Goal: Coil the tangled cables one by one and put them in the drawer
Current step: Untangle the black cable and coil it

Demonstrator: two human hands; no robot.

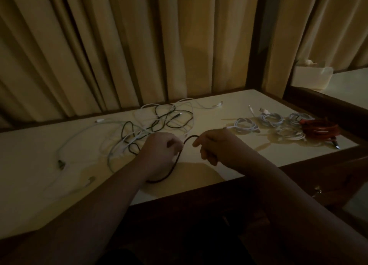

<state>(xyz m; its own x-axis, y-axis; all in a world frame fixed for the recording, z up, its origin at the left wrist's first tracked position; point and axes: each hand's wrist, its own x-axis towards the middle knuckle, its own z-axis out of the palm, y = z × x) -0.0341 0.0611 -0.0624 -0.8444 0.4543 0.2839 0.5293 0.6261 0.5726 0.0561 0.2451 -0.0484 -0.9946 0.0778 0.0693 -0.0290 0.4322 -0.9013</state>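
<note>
A black cable (pixel 175 165) runs between both hands over the pale table top (pixel 249 155). My left hand (pixel 159 155) grips it, and a loop of it hangs down past the wrist. My right hand (pixel 217 147) pinches the same black cable where it arches up between the hands. Behind the hands lies a tangle of white and black cables (pixel 159 121). Several coiled white cables (pixel 270 121) and a coiled red cable (pixel 318 129) lie at the right of the table.
Beige curtains (pixel 139 45) hang right behind the table. A loose white cable (pixel 65 145) trails to the left. A white tissue box (pixel 312 76) stands on a second surface at the far right. A drawer front with a metal handle (pixel 317 191) shows below the table's right edge.
</note>
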